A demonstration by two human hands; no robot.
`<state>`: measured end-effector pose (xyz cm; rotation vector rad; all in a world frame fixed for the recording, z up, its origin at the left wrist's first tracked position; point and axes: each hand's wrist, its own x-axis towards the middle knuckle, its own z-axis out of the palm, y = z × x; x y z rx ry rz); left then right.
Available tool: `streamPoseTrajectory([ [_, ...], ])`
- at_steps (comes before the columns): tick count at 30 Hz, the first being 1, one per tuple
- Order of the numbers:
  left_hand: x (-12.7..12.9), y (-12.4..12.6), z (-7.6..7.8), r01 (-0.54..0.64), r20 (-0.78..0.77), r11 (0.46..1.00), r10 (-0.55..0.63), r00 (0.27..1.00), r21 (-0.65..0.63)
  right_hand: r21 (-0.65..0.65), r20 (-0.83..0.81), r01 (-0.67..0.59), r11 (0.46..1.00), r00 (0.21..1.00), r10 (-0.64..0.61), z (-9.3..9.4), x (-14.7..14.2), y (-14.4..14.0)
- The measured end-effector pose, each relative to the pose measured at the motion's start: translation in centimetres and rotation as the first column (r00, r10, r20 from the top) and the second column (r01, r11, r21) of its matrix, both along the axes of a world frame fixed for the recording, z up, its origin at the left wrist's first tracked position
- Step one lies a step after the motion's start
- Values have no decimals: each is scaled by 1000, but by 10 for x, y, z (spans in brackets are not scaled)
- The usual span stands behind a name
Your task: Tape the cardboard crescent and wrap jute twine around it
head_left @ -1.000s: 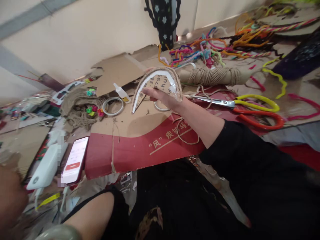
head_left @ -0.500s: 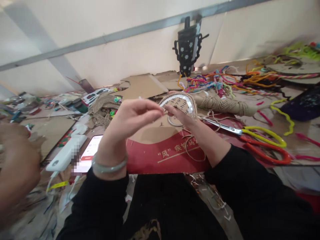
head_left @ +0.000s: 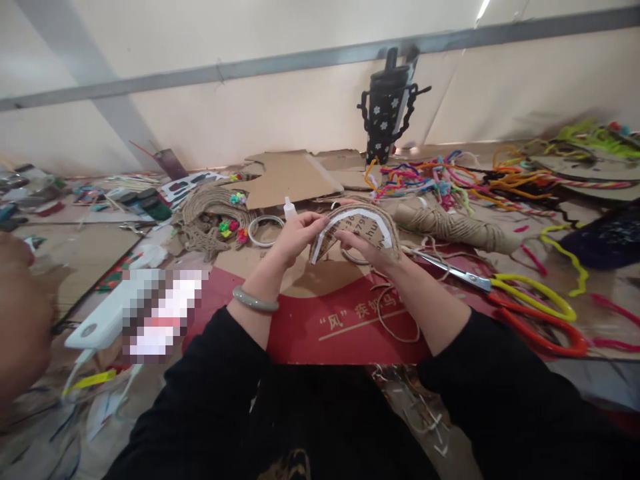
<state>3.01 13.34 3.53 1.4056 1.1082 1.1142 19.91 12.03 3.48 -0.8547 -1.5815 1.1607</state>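
A curved cardboard piece [head_left: 371, 229] with printed letters is held up above the table, its rounded edge lined with twine and a white strip running inside it. My left hand [head_left: 299, 235] closes on the left part of that edge, fingers pressed together. At the lower right, my right hand [head_left: 369, 249] grips the piece, thumb across its front and the other fingers hidden behind. A loop of loose twine [head_left: 395, 323] hangs or lies below my right hand. Just behind my left hand shows a white nozzle tip [head_left: 289, 208].
Scissors [head_left: 480, 281] with yellow and red handles lie to the right, near a twine-wound roll [head_left: 450, 223]. Braided twine [head_left: 210, 213], a ring [head_left: 266, 231] and a red board [head_left: 300, 337] are close by. A black tumbler [head_left: 387, 110] stands behind. Another person's arm [head_left: 23, 313] is at left.
My left hand, earlier raised with its fingers stretched beside the cardboard piece, has closed on the piece's left edge. My right hand keeps its hold. The view has shifted slightly.
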Motion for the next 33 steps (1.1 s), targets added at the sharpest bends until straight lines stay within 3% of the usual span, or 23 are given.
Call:
streamPoseTrajectory([
  [11, 8, -2, -10, 128, 145, 990, -119, 982, -57, -5, 59, -38, 999, 998, 39, -1, 7, -1],
  [16, 7, 0, -9, 86, 206, 991, -64, 976, -102, -8, 82, 2, 1000, 997, -2, -12, 10, 7],
  [22, 8, -3, -3, 85, 228, 982, -44, 973, -170, -57, 96, 50, 997, 994, -44, -6, 6, 3],
  [28, 7, -3, -5, 102, 190, 990, -82, 978, -97, -124, 268, -17, 992, 962, 50, -1, 4, -2],
  [33, 6, 0, -7, 73, 241, 994, -50, 969, -87, -80, 198, 52, 995, 980, -35, -5, 6, 1],
])
